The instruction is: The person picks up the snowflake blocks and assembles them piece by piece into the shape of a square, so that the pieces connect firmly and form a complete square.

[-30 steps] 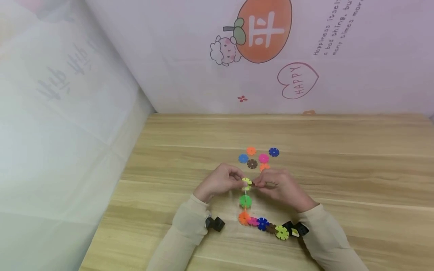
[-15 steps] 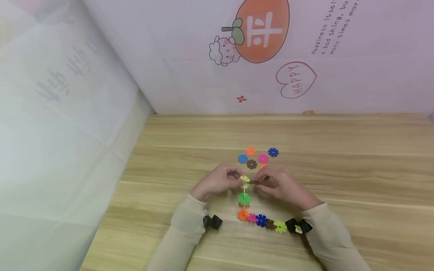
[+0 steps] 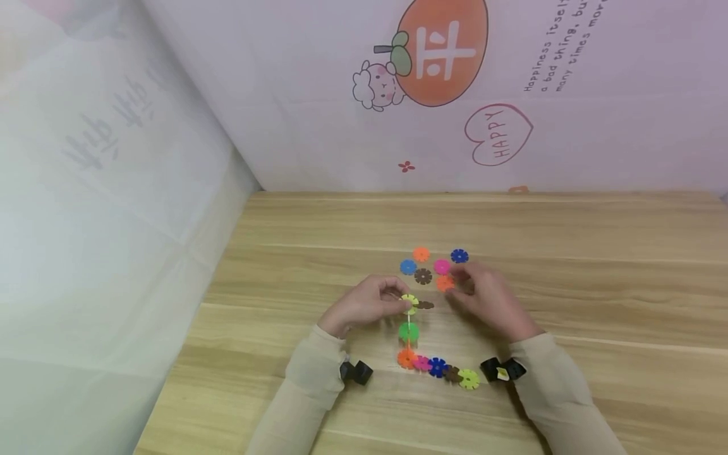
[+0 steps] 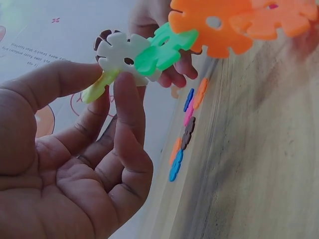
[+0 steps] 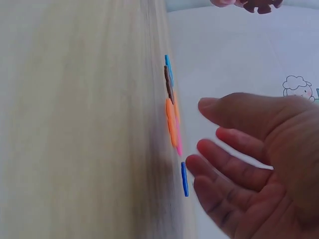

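My left hand (image 3: pixel 364 306) pinches a yellow notched snowflake disc (image 4: pixel 102 85) at the far end of a linked chain. A brown disc (image 3: pixel 424 305) is slotted into that yellow one and sticks out to the right. From there the chain runs toward me through a white disc (image 4: pixel 119 50) and a green disc (image 3: pixel 408 332) to an orange disc (image 3: pixel 406 359). It then turns right through pink, blue and brown to another yellow disc (image 3: pixel 469 379). My right hand (image 3: pixel 493 303) holds nothing, its fingers loosely bent beside a loose orange disc (image 3: pixel 445 283).
Several loose discs lie beyond my hands on the wooden table (image 3: pixel 318 234): orange (image 3: pixel 421 254), dark blue (image 3: pixel 459 256), pink (image 3: pixel 442 266), light blue (image 3: pixel 407 267) and brown (image 3: pixel 423 276). A printed cloth (image 3: pixel 318 126) hangs behind the table.
My right hand has let go of the brown disc, which stays joined to the yellow one, and has moved right and away from me to the loose discs. My left hand keeps its pinch.
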A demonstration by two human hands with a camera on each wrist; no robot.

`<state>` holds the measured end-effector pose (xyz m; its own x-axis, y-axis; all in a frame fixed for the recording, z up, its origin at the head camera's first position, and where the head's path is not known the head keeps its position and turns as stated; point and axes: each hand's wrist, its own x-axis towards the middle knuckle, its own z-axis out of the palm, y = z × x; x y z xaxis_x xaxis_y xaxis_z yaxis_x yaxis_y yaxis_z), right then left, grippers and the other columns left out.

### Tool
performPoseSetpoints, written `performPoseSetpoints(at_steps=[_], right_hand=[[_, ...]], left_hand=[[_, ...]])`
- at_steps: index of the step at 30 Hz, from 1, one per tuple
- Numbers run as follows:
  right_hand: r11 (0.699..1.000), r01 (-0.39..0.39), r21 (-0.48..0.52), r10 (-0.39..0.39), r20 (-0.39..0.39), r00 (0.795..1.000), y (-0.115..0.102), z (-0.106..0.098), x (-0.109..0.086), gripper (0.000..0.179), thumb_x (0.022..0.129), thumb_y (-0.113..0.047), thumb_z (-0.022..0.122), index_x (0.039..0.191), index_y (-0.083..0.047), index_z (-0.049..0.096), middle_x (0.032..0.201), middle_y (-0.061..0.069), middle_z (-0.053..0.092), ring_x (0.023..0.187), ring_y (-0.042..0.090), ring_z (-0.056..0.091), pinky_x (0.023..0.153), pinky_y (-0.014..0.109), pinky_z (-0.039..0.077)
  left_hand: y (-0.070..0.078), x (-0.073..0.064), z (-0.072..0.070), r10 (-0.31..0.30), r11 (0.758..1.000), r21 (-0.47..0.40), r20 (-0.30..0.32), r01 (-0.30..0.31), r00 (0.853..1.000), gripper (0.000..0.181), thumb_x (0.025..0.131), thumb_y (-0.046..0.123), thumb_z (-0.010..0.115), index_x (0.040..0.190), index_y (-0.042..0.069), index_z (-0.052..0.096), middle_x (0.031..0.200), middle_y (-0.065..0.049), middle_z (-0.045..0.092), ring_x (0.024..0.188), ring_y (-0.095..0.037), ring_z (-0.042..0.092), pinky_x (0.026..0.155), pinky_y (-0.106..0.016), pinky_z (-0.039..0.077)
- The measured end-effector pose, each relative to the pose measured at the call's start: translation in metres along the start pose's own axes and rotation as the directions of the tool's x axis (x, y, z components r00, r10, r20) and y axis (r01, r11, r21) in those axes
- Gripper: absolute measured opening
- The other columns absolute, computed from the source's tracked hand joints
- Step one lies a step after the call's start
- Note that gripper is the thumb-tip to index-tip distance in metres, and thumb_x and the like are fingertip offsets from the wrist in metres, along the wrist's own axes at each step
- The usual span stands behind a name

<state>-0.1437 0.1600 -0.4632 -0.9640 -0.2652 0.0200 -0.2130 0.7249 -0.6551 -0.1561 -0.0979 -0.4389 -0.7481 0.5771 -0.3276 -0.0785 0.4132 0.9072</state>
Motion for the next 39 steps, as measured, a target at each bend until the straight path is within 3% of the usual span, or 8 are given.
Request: performPoseSetpoints(at_steps=[7,10,16,21,26,31,39], right_hand=[[0.999,-0.018,-0.05,0.018,-0.005,1.0,0.003,0.004,0.009,0.039,0.085,-0.018,0.077,0.117,0.001,0.065,0.108,0.017,0.068,0.099,0.031,0.064,0.089,0.05,0.053],[0.998,-0.01,-0.065,0.01,-0.002,1.0,0.004,0.005,0.011,0.037,0.085,-0.018,0.077,0.115,0.0,0.066,0.106,0.016,0.068,0.097,0.03,0.064,0.087,0.049,0.053],[0.996,-0.001,-0.084,0.001,-0.001,1.0,0.004,0.006,0.013,0.031,0.087,-0.014,0.075,0.114,-0.001,0.067,0.105,0.016,0.069,0.096,0.03,0.065,0.086,0.049,0.054],[0.996,0.005,-0.092,-0.004,0.008,1.0,0.002,0.008,0.015,0.029,0.086,-0.012,0.075,0.112,-0.001,0.068,0.104,0.015,0.069,0.095,0.029,0.065,0.085,0.048,0.054],[0.997,0.006,-0.083,-0.004,0.022,1.0,0.002,0.009,0.016,0.032,0.085,-0.011,0.077,0.113,-0.001,0.068,0.102,0.013,0.068,0.09,0.027,0.063,0.082,0.046,0.055],[0.999,0.009,-0.051,-0.007,0.033,0.999,0.002,0.006,0.014,0.031,0.083,-0.011,0.079,0.111,-0.001,0.069,0.099,0.012,0.066,0.086,0.023,0.061,0.077,0.042,0.055],[1.0,0.003,0.03,-0.005,0.072,0.997,0.001,0.003,0.009,0.011,0.087,-0.012,0.075,0.096,-0.01,0.068,0.089,0.004,0.07,0.082,0.017,0.063,0.077,0.038,0.056]], left_hand=[[-0.001,0.003,0.003,-0.039,0.999,-0.017,0.003,0.039,0.999,0.021,0.092,0.033,0.071,0.105,0.017,0.066,0.105,-0.001,0.072,0.103,-0.016,0.064,0.098,-0.044,0.045],[0.0,0.004,0.004,-0.061,0.998,0.0,-0.004,0.061,0.998,0.026,0.09,0.037,0.072,0.108,0.02,0.067,0.114,0.002,0.07,0.112,-0.018,0.062,0.101,-0.047,0.045],[0.003,0.006,0.007,-0.038,0.998,0.05,0.003,0.038,0.999,0.031,0.089,0.037,0.073,0.117,0.022,0.071,0.13,0.006,0.064,0.12,-0.016,0.059,0.102,-0.041,0.047],[0.001,0.006,0.008,-0.043,0.997,0.057,-0.004,0.044,0.999,0.022,0.089,0.036,0.073,0.109,0.026,0.075,0.124,0.009,0.068,0.107,-0.009,0.056,0.088,-0.032,0.047],[0.0,0.006,0.008,-0.048,0.998,0.042,-0.002,0.048,0.999,0.017,0.088,0.037,0.074,0.104,0.029,0.077,0.118,0.012,0.069,0.092,-0.012,0.05,0.077,-0.029,0.042],[-0.001,0.006,0.008,-0.047,0.998,0.04,0.0,0.047,0.999,0.017,0.088,0.038,0.074,0.103,0.03,0.076,0.117,0.013,0.068,0.098,-0.01,0.053,0.081,-0.031,0.044],[0.001,0.006,0.007,-0.067,0.996,0.055,0.002,0.067,0.998,0.016,0.088,0.039,0.074,0.102,0.031,0.076,0.122,0.012,0.067,0.109,-0.01,0.055,0.09,-0.035,0.045]])
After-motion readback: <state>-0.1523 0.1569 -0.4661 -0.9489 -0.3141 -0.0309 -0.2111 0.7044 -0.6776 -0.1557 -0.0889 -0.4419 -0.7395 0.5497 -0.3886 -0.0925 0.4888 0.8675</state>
